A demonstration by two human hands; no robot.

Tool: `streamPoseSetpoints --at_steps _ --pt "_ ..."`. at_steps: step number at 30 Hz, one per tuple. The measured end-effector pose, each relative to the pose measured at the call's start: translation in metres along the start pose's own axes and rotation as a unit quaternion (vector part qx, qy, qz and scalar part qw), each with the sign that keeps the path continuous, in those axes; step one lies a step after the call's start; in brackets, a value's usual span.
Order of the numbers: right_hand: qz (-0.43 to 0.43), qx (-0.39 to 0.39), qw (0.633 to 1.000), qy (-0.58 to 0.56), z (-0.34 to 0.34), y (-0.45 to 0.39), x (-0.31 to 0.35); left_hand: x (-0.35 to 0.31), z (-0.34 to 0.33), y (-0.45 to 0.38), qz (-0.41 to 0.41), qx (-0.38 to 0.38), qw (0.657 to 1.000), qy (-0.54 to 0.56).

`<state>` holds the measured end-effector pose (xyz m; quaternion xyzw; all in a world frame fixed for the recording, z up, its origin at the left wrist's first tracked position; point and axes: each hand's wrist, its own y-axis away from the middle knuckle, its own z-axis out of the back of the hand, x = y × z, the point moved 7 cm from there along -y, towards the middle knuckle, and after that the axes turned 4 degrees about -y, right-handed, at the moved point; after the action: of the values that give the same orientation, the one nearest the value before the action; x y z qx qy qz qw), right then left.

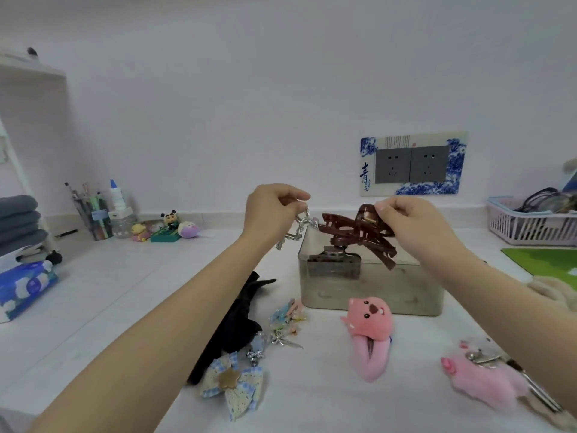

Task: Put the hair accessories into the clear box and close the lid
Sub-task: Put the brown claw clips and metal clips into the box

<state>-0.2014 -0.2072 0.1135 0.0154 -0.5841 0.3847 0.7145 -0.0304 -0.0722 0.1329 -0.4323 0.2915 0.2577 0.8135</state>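
Note:
The clear box (374,292) stands on the white counter, and another dark claw clip (332,264) shows inside it. Above the box my right hand (415,223) pinches a dark brown bow-shaped claw clip (352,232). My left hand (274,210) pinches a silver chain-like hair clip (296,229) just left of the box. In front of the box lie a black fabric bow (237,323), small pastel clips (287,317), a blue checked bow with a star (234,385), a pink plush clip (370,332) and a fluffy pink piece (487,382). I see no lid.
A pen cup (93,214), a glue bottle (117,198) and small figurines (168,226) stand at the back left. Folded towels (18,223) and a tissue pack (25,285) sit far left. A pink basket (530,220) and a green mat (546,260) are at the right.

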Motion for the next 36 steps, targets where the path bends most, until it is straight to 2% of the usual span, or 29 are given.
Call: streamPoseSetpoints --at_steps 4,8,13,18,26,36 --pt "-0.021 -0.038 0.999 0.021 0.027 -0.024 -0.008 -0.009 -0.037 -0.012 -0.003 0.043 0.999 0.021" --pt "-0.03 -0.065 0.996 0.056 0.045 -0.041 -0.022 -0.009 -0.075 -0.019 -0.009 0.129 0.992 0.008" --pt "-0.042 -0.058 0.993 0.09 0.051 -0.045 -0.04 -0.001 -0.104 -0.012 -0.039 0.228 0.967 -0.104" --pt "-0.044 -0.038 0.995 0.086 0.046 -0.046 -0.052 0.01 -0.113 -0.004 -0.07 0.293 0.932 -0.199" --pt "-0.018 -0.024 0.996 0.087 0.035 -0.048 -0.049 0.018 -0.114 -0.005 -0.075 0.274 0.922 -0.262" --pt "-0.023 0.015 0.995 0.1 0.022 -0.051 -0.048 0.027 -0.123 -0.002 -0.061 0.34 0.883 -0.319"
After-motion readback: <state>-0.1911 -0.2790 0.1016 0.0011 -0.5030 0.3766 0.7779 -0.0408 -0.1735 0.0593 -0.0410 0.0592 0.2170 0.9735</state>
